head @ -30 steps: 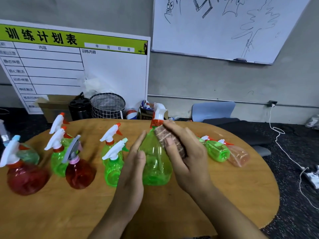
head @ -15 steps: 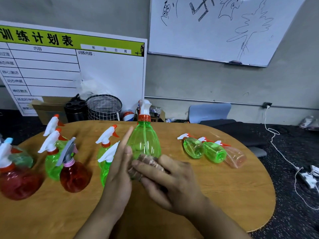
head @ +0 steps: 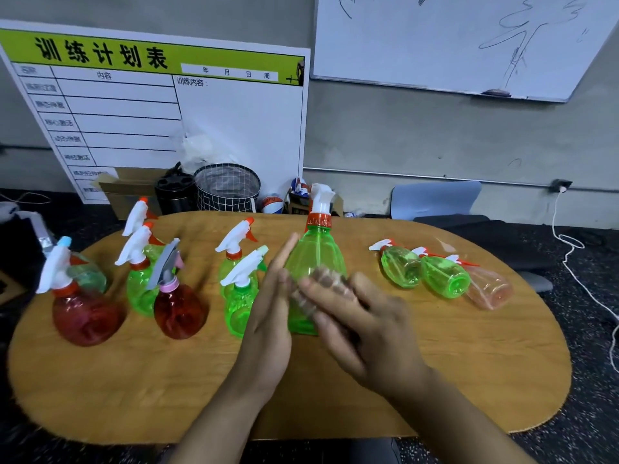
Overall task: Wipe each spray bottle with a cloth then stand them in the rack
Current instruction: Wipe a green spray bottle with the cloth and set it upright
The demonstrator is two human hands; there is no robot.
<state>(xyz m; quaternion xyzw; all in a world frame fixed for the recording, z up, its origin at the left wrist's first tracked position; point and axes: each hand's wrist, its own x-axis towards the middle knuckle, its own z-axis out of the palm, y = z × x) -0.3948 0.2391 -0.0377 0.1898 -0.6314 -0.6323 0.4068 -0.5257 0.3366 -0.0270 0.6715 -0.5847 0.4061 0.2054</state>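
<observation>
1. Landmark first: the tall green translucent plastic spray bottle with the orange collar and white trigger head (head: 316, 259) stands upright on the oval wooden tabletop (head: 469, 356), near its middle. Everything below is placed against that bottle.

2. Far left of it stand the upright bottles — a red round plastic spray bottle with a blue-tipped trigger (head: 82, 309), a second red round spray bottle with a grey trigger and pink collar (head: 179, 308), and green ones behind them. My guess is these are finished; keep the elbow clear of them, as they look light and easy to topple.

3. Just left of the landmark stands a small green plastic spray bottle with a pale green nozzle (head: 239, 306), very near the working hand. Wipe with short strokes so nothing knocks it.

4. The left hand (head: 271, 316) lies flat against the landmark's left side, fingers straight, bracing and not curled round it. A firmer brace low on the body would stop the bottle turning.

5. The right hand (head: 361, 316) presses a small brownish cloth (head: 321, 279) to the landmark's front, fingers curled over the cloth; it is blurred, so the exact grip is hard to read. Work from shoulder down to base, then rotate — the back looks untouched from here.

6. Right of the landmark, two green bottles and a clear pink plastic spray bottle lying on its side (head: 490, 288) lie in a row, likely awaiting their turn.

7. No rack is visible.
</observation>
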